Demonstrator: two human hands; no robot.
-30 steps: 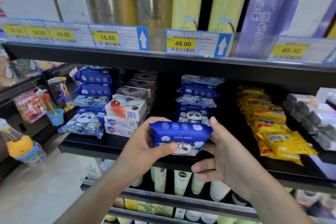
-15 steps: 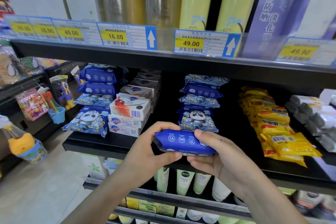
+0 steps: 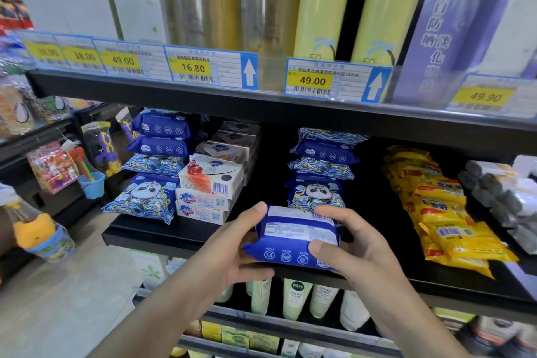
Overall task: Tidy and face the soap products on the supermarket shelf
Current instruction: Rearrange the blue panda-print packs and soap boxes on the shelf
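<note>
Both hands grasp a blue pack point(image 3: 293, 237) at the shelf's point(image 3: 180, 237) front edge, the left hand point(image 3: 232, 244) curled round its left end and the right hand point(image 3: 345, 244) round its right, with the printed label side up, probably so it can be turned to face out. Behind it a stack point(image 3: 321, 168) of like packs fills the spot, while white boxes point(image 3: 212, 180) stand to the left and yellow packs point(image 3: 444, 206) to the right, leaving little room beside it.

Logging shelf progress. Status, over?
Left hand and right hand both grip blue soap pack, label side up, at shelf edge. Nothing blocking.
</note>
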